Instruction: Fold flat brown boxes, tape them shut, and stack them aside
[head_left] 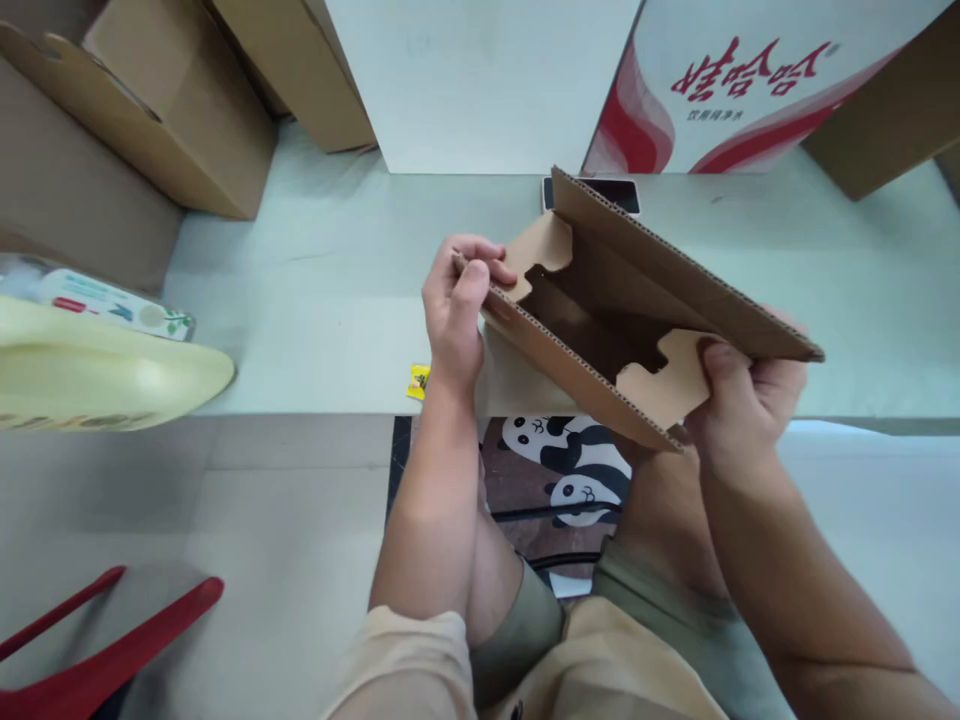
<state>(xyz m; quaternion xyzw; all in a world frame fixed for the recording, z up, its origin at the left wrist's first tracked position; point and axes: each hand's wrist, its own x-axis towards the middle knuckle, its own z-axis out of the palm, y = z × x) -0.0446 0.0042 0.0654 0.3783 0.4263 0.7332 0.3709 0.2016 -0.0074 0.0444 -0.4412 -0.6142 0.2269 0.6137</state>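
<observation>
A brown cardboard box (645,270) is held tilted over the front edge of the table, its top open and its small notched end flaps folded partly inward. My left hand (466,300) grips the left end of the box, thumb on the near wall and fingers by the left flap. At the right end, my right hand (750,395) closes around the box, its thumb pressing on the right flap. Some of its fingers are hidden behind the far panel. Inside, the box looks dark, and its bottom is only partly visible.
Behind the box lies a phone-like device (626,193), partly covered. A white carton (487,90) and a red-and-white printed carton (720,100) stand at the back. Brown boxes (187,110) fill the back left. A yellow packet (418,381) lies near the front edge; a pale yellow container (112,365) is at left.
</observation>
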